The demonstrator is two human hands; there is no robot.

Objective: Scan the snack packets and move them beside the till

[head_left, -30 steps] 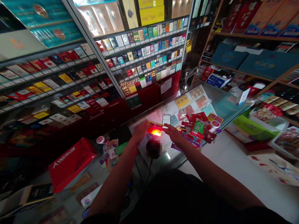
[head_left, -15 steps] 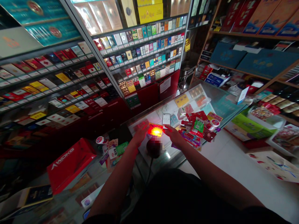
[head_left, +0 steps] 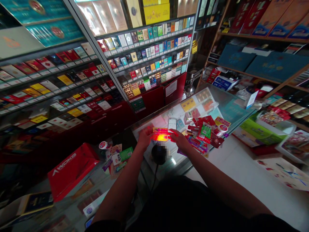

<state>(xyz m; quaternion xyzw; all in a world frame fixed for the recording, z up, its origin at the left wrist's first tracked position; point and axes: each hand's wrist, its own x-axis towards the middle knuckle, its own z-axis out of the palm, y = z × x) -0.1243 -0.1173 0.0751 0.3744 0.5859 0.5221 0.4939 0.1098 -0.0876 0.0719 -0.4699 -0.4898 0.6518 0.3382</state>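
A small orange-yellow packet (head_left: 160, 131) is held between my two hands, its near side lit bright red. My left hand (head_left: 145, 138) is closed on its left end. My right hand (head_left: 179, 140) grips the right end with the fingertips. Just below the packet stands a round black device (head_left: 158, 154) with a cable, partly blurred out; the red glow lies on its far side. A phone with a pale screen (head_left: 172, 124) lies beyond my right fingers. The print on the packet is too small to read.
To the right, a heap of packaged snacks (head_left: 202, 133) covers part of the glass counter (head_left: 231, 106). More packets (head_left: 120, 158) and a red box (head_left: 73, 172) lie left. Shelves of small boxes (head_left: 149, 51) rise ahead. Open boxes of goods (head_left: 262, 130) stand at the right.
The packet has turned a little in my hands, so a different face shows under the red light. My left hand has shifted slightly; the counter items stay put.
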